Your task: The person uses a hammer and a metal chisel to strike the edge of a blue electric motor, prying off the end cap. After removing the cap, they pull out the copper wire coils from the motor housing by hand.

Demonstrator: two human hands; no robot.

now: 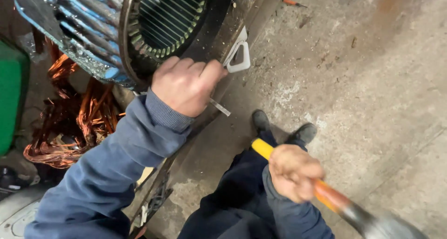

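L hand (186,86) is closing in a fist round a thin flat metal chisel (220,107), knuckles up, w/ the tool's grey end poking out below the hand toward the floor; the other end is hidden under the fingers, so can't tell exactly where it's touching. That hand is pressing against the rim of a big motor stator (139,24), a blue ribbed housing lying on its side w/ a ring of slotted steel laminations showing inside the bore. R hand (293,172) is gripping tight round the handle of a hammer (335,201), yellow at the butt end, orange nearer the head; the dark head is blurring at the bottom right corner, well apart from the chisel. Both sleeves are dark blue. Between the arms the person's dark trousers & two black shoes (284,127) are showing, standing on a stained concrete floor (372,80). A white triangular bracket (238,57) is hanging just beside the L hand's fingers, at the edge of the stator's base. Left of the housing a tangle of bare copper wire (70,122) is lying in loops on the ground, near a green container (11,94) at the frame's left edge. A small orange-handled tool (292,3) is lying on the floor near the top, too small to tell its kind.
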